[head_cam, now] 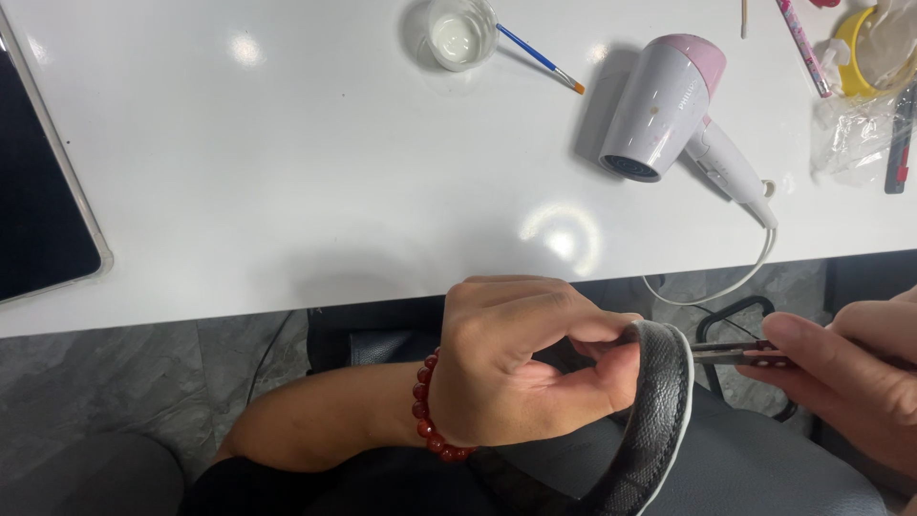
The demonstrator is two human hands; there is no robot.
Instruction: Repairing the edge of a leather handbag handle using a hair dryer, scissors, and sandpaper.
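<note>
A glossy white surface (315,182) fills the upper part of the view, with ceiling lights reflected on it. Below its near edge lies a grey stone-patterned floor (105,382).

On the surface, at the far left, lies a dark tablet (38,191) with a pale frame. Near the top centre stands a small clear cup (460,33) of white liquid, and a blue-handled paintbrush (540,59) lies just beside it. To the right lies a white and pink hairdryer (669,105), its white cord (735,272) dropping over the edge. At the far right are a pink patterned pen (802,43), a yellow tape dispenser (855,48) and some crumpled clear plastic (850,134).

Below the edge, over the lap, the left hand (516,363), wearing a red bead bracelet (427,411) at the wrist, has its grip clenched on a dark textured strap (659,411) with a white edge, pinching it between thumb and fingers. The strap curves from that hand down to the bottom of the view. The right hand (850,373), at the far right, has its grip closed on a thin metal tool (735,354), whose tip meets the strap's edge. A black chair frame (726,315) shows behind the tool.
</note>
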